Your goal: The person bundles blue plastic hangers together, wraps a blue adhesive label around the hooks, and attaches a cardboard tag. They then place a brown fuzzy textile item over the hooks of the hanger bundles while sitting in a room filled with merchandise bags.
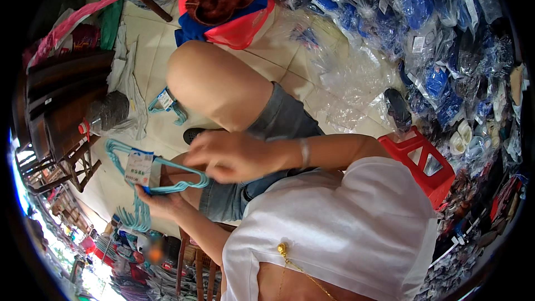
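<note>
Currently, a seated person in a white top and grey shorts is holding a bundle of light-blue hangers (181,188) at the left of the scene, above the tiled floor (102,188). The left hand (161,202) is gripping the bundle's near edge, its thumb pressing by a white printed card (139,168). The right hand (225,156) is hovering around the bundle's right end, blurred, fingers loosely bent; whether it is touching or pinching anything, I cannot tell. Farther off, a smaller light-blue bundle (166,100) is lying on the floor left of the knee. A red basin (239,32) holding blue cloth is standing at the far side, a red stool (415,147) is standing right, and plastic-wrapped blue packages (437,81) are heaping up far right.
</note>
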`<state>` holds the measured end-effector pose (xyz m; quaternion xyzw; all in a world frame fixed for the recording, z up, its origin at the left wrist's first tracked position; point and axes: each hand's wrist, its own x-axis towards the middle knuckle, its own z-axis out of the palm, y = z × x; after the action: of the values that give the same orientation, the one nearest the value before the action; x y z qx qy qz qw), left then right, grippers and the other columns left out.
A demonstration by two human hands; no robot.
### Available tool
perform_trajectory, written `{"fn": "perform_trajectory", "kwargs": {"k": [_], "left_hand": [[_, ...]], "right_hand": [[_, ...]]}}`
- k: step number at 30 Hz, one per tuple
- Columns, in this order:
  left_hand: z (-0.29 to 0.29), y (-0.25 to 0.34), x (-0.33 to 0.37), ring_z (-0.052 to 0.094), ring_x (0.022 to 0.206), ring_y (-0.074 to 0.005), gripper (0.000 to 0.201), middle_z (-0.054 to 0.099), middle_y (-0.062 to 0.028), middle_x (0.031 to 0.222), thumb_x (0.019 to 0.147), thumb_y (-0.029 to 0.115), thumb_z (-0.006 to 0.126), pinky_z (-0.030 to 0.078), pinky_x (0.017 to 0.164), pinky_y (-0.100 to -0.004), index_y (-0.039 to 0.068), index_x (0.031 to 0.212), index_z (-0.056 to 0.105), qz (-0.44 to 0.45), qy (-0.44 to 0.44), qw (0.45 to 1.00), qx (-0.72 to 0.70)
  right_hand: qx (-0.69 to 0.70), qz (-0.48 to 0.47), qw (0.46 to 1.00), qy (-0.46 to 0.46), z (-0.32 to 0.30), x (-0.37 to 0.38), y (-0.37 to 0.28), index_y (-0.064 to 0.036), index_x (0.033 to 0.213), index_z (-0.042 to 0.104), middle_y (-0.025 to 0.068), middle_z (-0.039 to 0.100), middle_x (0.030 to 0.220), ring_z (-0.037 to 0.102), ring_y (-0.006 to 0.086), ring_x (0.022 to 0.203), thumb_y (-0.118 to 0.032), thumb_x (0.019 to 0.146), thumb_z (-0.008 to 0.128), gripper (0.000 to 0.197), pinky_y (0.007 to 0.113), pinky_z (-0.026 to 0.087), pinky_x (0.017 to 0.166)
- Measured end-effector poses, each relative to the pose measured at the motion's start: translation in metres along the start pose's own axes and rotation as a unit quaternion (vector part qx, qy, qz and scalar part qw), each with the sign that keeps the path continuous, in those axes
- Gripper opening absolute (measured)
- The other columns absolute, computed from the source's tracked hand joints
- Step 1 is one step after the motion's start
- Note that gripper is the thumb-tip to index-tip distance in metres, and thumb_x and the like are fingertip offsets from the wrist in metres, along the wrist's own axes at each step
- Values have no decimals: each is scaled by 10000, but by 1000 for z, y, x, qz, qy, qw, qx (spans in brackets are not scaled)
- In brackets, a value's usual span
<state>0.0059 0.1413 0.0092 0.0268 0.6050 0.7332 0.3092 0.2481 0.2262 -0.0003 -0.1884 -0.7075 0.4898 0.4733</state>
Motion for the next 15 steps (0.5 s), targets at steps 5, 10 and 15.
{"fn": "perform_trajectory", "kwargs": {"k": [5, 10, 15], "left_hand": [[-23, 27, 3, 442, 1173, -348, 623, 451, -176, 1281, 802, 319, 563, 358, 983, -547, 18, 1308, 360, 23, -56, 997, -44], [-51, 58, -6, 466, 1142, -344, 644, 473, -204, 1243, 736, 244, 631, 361, 980, -542, 0, 1281, 389, 39, -21, 994, -101], [-40, 66, -47, 458, 1149, -290, 703, 472, -158, 1259, 685, 345, 662, 372, 980, -436, 36, 1269, 420, 111, 155, 982, -5]], "right_hand": [[68, 328, 890, 310, -131, -60, 90, -27, 1047, 553, 20, 591, 921, 534, 70, 801, -13, 880, 484, 181, 204, 445, 697], [-200, 546, 764, 281, -227, -253, 264, -46, 1079, 564, 60, 598, 980, 564, 137, 898, -1, 796, 523, 290, 239, 454, 784], [-458, 556, 647, 250, -272, -352, 312, -60, 1106, 553, 170, 632, 870, 627, 273, 838, -85, 723, 608, 388, 356, 501, 771]]}}
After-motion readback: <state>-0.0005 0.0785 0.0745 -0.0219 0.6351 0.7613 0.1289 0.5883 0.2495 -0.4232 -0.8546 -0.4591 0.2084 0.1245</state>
